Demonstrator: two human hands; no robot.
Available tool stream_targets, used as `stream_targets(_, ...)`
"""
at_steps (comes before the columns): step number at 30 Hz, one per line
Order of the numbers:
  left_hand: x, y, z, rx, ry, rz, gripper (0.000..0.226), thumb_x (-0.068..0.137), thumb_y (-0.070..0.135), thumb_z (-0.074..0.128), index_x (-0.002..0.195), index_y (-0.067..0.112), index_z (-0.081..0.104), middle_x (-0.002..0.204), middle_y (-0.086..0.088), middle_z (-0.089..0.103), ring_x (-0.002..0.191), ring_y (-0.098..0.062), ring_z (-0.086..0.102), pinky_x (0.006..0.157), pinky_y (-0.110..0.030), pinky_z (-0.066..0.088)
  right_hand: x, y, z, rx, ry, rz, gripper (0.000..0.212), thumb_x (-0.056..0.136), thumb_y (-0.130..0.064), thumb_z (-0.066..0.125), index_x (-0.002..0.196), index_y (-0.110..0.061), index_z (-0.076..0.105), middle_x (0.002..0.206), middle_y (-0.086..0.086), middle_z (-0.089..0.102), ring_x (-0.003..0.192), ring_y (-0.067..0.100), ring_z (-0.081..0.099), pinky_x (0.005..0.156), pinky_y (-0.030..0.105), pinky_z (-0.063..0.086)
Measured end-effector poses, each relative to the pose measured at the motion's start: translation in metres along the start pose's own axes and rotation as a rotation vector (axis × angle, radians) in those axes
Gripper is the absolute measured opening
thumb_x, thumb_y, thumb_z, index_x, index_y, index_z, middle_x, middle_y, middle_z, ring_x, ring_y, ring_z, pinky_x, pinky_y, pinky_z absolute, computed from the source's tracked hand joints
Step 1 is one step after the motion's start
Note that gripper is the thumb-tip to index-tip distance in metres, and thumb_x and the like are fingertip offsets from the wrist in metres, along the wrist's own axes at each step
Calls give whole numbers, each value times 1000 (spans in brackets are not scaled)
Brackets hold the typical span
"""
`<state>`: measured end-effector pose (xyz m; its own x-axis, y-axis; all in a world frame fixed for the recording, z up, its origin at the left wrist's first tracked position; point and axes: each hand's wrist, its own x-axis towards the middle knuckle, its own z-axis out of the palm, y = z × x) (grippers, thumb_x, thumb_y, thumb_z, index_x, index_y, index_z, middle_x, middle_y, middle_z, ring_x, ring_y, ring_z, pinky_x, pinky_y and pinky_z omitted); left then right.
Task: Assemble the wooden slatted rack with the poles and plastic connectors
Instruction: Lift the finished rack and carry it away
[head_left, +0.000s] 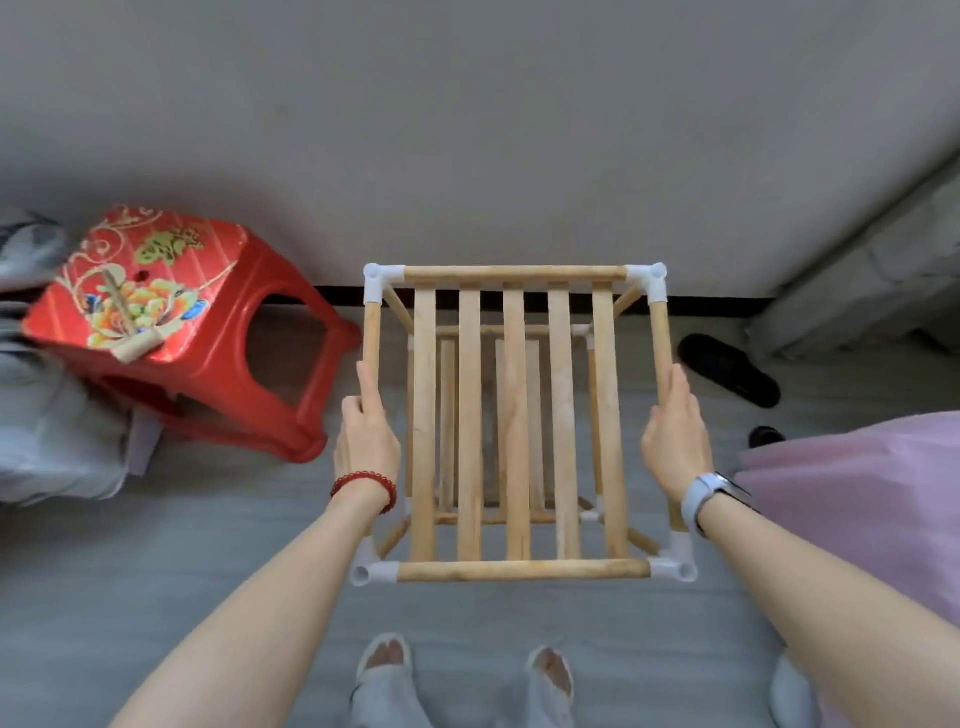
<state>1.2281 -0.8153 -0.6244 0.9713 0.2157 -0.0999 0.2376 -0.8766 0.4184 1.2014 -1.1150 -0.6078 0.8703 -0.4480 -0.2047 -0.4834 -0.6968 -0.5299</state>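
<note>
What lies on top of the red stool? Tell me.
On the red stool lies one small wooden mallet, handle pointing away across the flowered seat. Nothing else shows on it; its left edge blurs against grey fabric.

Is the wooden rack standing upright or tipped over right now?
Upright. The wooden rack shows its slatted top level to the camera, lower shelf directly beneath. The left hand and right hand hold its side poles.

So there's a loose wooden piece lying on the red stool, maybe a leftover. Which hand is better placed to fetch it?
The left hand: the red stool and its wooden piece sit on that side, while the right hand grips the rack's far pole.
</note>
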Motion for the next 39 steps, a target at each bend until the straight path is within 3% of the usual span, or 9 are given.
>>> stream_targets(3, -23, -7, -22, 19, 10, 6, 65, 92, -5, 41, 149, 9, 13, 97, -15, 43, 63, -21, 37, 57, -33, 31, -15, -11, -18, -19, -35, -43, 49, 97, -7, 36, 145, -12, 23, 111, 20, 48, 75, 26, 46, 64, 34, 34)
stream_targets(7, -70, -28, -54, 117, -105, -108, 62, 94, -1, 37, 149, 10, 12, 105, -17, 49, 75, -21, 38, 62, -34, 32, -56, -24, -31, -138, -170, -62, 44, 95, -3, 33, 138, -7, 29, 97, 17, 46, 69, 28, 44, 60, 35, 34)
stream_targets(12, -139, -58, -111, 45, -170, -275, 50, 94, 5, 39, 142, 13, 28, 100, -11, 44, 65, -21, 44, 57, -33, 36, -115, -54, -51, -316, -357, -102, 38, 96, -5, 33, 134, -6, 33, 97, 15, 48, 75, 32, 51, 65, 40, 42)
stream_targets(15, -171, -74, -146, -27, -148, -369, 44, 94, 7, 41, 137, 13, 33, 96, -10, 42, 66, -25, 48, 57, -36, 42, -142, -83, -65, -416, -372, -241, 34, 95, -7, 37, 129, -7, 36, 94, 15, 52, 73, 33, 54, 66, 44, 47)
stream_targets(17, -189, -84, -163, -5, -142, -384, 49, 94, 6, 43, 140, 13, 29, 95, -8, 40, 65, -21, 47, 55, -31, 38, -154, -104, -70, -425, -356, -315, 32, 94, -6, 39, 126, -7, 37, 88, 13, 50, 68, 32, 53, 61, 44, 46)
stream_targets(23, -218, -136, -227, -92, 4, -485, 51, 92, 10, 48, 140, 15, 33, 97, -2, 39, 59, -13, 42, 49, -22, 28, -192, -188, -63, -438, -289, -555, 46, 90, -5, 43, 134, -12, 32, 78, 7, 44, 55, 24, 47, 45, 30, 35)
stream_targets(27, -231, -188, -270, -147, 108, -549, 56, 93, 12, 49, 144, 18, 29, 104, -6, 44, 60, -13, 43, 54, -26, 33, -227, -244, -38, -377, -291, -664, 48, 87, -4, 46, 133, -12, 34, 72, 1, 40, 49, 16, 40, 41, 24, 25)
stream_targets(32, -253, -250, -313, -175, 252, -644, 57, 92, 10, 51, 145, 19, 30, 108, -8, 47, 64, -17, 49, 57, -31, 39, -264, -306, 6, -331, -358, -794, 51, 85, -5, 47, 132, -18, 32, 74, 1, 41, 53, 20, 45, 43, 24, 26)
stream_targets(39, -334, -318, -352, -147, 410, -974, 61, 90, 9, 51, 145, 25, 30, 107, -11, 49, 66, -26, 54, 58, -36, 49, -343, -402, 87, -345, -549, -1080, 59, 83, -7, 49, 137, -21, 31, 85, 4, 49, 70, 33, 54, 58, 34, 40)
